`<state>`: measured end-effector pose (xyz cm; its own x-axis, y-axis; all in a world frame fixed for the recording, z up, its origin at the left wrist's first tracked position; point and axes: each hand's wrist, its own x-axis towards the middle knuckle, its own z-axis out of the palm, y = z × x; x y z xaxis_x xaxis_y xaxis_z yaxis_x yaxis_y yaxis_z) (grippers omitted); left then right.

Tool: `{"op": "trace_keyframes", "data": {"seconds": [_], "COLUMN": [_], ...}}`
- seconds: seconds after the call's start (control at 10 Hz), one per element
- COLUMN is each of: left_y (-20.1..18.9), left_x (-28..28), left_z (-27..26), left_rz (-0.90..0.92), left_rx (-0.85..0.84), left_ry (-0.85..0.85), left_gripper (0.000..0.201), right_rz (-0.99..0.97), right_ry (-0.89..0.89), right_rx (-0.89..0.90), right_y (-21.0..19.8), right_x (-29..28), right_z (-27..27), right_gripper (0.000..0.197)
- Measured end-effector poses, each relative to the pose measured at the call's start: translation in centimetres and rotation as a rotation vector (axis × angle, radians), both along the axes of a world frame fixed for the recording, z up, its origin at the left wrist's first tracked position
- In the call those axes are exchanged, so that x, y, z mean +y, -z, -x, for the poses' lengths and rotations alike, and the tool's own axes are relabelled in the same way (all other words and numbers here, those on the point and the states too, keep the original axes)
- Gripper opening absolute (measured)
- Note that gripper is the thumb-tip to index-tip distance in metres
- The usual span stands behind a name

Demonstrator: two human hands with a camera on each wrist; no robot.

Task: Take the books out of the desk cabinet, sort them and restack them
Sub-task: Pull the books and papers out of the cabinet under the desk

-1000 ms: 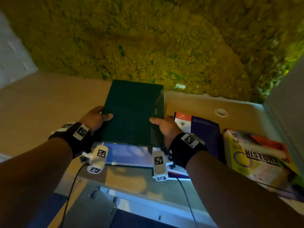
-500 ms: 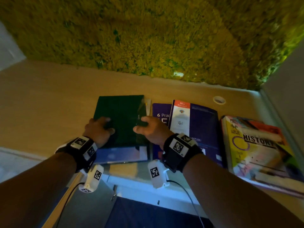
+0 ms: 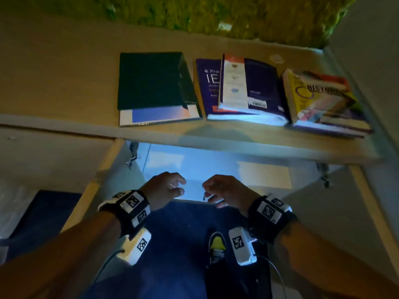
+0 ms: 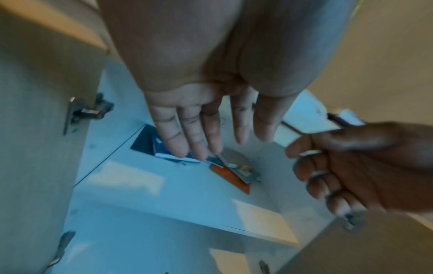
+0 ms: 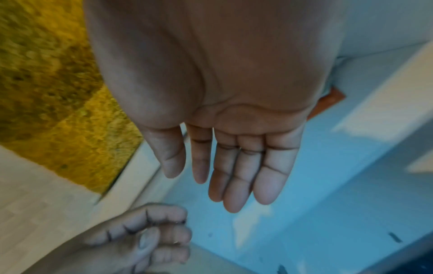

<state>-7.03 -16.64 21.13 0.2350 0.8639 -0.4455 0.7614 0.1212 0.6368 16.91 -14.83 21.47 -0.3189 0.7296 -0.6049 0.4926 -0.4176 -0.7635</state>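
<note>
A dark green book (image 3: 151, 79) lies on a blue-and-white book (image 3: 157, 116) on the desk top (image 3: 64, 83). To its right lie purple books (image 3: 259, 87) and a yellow "History" stack (image 3: 319, 98). Both hands hang empty below the desk edge, in front of the open cabinet (image 3: 216, 167). My left hand (image 3: 167, 187) and right hand (image 3: 222, 190) are relaxed, fingers loosely spread. In the left wrist view, several books (image 4: 178, 153) lie deep in the cabinet, one orange-edged (image 4: 232, 176), beyond my left hand (image 4: 211, 133). My right hand (image 5: 229, 170) shows an open palm.
Cabinet doors stand open on both sides, with metal hinges (image 3: 132, 156) (image 3: 322, 175). A green moss wall (image 3: 237, 16) backs the desk. A grey wall (image 3: 371, 61) bounds the right. A shoe (image 3: 217, 244) stands on the dark blue floor below.
Both hands let go of the green book, now lying on the left stack, and dropped below the desk edge toward the open cabinet. The view tilted downward.
</note>
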Motion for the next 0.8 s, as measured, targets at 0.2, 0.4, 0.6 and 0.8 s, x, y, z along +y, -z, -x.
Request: {"op": "trace_keyframes", "data": {"seconds": [0.2, 0.4, 0.6, 0.8], "left_y": [9.7, 19.0, 24.1, 26.3], "left_x": [7.0, 18.3, 26.7, 31.2], "left_z": [-1.5, -9.0, -19.4, -24.5], "left_rz": [0.044, -0.114, -0.229, -0.336], "left_rx": [0.127, 0.062, -0.065, 0.017], "left_ry": [-0.04, -0.077, -0.019, 0.037], "left_gripper": [0.05, 0.073, 0.059, 0.036], "right_rz": [0.035, -0.279, -0.59, -0.606], "right_ry": [0.117, 0.103, 0.222, 0.284], "right_rx": [-0.118, -0.428, -0.62, -0.462], "right_y": [11.9, 22.8, 31.8, 32.6], "right_x": [6.2, 18.5, 33.5, 37.7], "right_z": [-5.4, -12.3, -22.9, -26.1], "right_gripper": [0.022, 0.066, 0.105, 0.069]}}
